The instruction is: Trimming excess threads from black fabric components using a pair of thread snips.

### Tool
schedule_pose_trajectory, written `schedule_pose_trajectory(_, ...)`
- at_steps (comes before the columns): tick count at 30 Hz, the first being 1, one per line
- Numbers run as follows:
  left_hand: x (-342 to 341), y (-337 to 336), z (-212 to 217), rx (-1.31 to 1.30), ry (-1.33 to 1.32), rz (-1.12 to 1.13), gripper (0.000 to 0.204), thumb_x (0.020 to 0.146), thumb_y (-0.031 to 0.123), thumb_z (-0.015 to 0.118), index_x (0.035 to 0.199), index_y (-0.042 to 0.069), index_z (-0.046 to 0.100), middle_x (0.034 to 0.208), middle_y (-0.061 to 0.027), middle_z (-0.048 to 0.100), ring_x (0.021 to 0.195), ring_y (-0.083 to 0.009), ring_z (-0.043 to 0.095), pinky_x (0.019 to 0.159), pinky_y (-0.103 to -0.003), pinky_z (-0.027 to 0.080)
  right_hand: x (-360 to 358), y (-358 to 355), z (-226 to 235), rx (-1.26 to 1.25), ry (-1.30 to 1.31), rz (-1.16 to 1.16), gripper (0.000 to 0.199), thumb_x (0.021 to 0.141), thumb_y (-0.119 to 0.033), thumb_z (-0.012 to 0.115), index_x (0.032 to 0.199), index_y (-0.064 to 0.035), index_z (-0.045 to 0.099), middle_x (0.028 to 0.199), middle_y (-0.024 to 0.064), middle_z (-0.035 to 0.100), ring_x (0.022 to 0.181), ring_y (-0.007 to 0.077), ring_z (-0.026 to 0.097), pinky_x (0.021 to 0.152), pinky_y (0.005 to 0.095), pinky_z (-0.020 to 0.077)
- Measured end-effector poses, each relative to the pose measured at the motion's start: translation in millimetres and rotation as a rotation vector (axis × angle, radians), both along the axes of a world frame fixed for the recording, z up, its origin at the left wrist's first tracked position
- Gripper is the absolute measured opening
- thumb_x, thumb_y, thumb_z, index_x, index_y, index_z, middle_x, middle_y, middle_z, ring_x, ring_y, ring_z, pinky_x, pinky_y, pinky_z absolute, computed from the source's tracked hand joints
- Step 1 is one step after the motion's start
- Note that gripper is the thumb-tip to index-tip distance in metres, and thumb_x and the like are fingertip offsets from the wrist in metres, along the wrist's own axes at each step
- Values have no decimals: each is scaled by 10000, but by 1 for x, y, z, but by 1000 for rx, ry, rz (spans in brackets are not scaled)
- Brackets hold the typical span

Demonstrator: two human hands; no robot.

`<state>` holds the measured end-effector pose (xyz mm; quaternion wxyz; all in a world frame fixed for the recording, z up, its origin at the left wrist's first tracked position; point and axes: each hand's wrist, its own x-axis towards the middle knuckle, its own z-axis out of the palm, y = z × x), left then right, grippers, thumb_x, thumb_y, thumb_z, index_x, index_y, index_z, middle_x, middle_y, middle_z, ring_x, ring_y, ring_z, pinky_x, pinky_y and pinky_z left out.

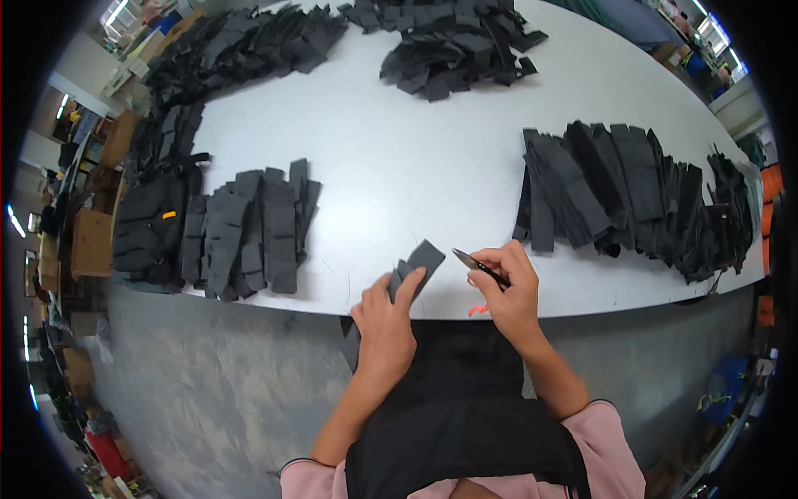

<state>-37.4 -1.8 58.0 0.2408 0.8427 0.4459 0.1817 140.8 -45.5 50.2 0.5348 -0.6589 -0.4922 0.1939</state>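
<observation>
My left grip [387,326] pinches dark fabric piece [427,255] over near edge of bench [391,166]; my right grip [509,287] holds black snips [468,260], tips near it. Careless squeeze could nick fabric.

White table [357,150], mottled grey floor [208,374], cardboard boxes [90,241] at left, bright tube lights [15,220]

The tabletop [399,183] carries four piles. The left pile [281,237] lies just beside the bag [148,239], to the bag's right. The right pile [636,183] lies on the opposite side. The far pile [453,62] and far-left pile [249,41] lie behind. Between the left and right piles, near the front edge, the strip [427,257] is left of the snips [474,263].
</observation>
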Motion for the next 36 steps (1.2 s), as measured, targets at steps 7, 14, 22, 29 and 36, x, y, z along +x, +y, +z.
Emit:
schedule_pose_trajectory(7, -4, -9, -7, -102, -53, -6, 586, 834, -16, 478, 1351, 245, 391, 1216, -234, 451, 1110, -365, 442, 887, -497, 313, -9, 7, -4, -202, 928, 143, 134, 854, -88, 612, 942, 12, 598, 680, -10, 508, 487, 22, 393, 427, 169, 335)
schedule_pose_trajectory(14, 5, -8, -10, 123, 86, -34, 659, 814, 26, 540, 1399, 243, 329, 1238, -207, 444, 1080, -328, 461, 844, -458, 315, -25, 2, -2, -185, 871, 104, 168, 836, -128, 663, 929, -35, 559, 699, -52, 443, 601, 28, 422, 511, 200, 354)
schedule_pose_trajectory(22, -8, -2, 27, -654, -528, -165, 785, 843, 94, 620, 1454, 93, 128, 1411, -212, 325, 1247, -319, 395, 989, -468, 314, -10, 15, -18, -194, 869, 138, 162, 880, -188, 599, 878, -26, 599, 644, -42, 505, 515, 29, 428, 461, 179, 343)
schedule_pose_trajectory(29, -7, 2, 2, -1257, -594, -102, 524, 953, 187, 490, 1391, 32, 248, 1172, -206, 543, 1079, -289, 559, 914, -393, 453, -12, 12, 2, -201, 937, 396, 171, 887, -181, 605, 913, -12, 601, 681, -8, 531, 590, 24, 466, 474, 177, 364)
schedule_pose_trajectory(36, 8, 0, -7, -1289, -877, 62, 306, 935, 116, 485, 1192, 20, 350, 918, -150, 600, 760, -226, 625, 696, -338, 538, -15, -8, -4, 184, 20, 101, 177, 814, -142, 658, 965, -61, 615, 784, 33, 603, 577, 150, 599, 526, 265, 448)
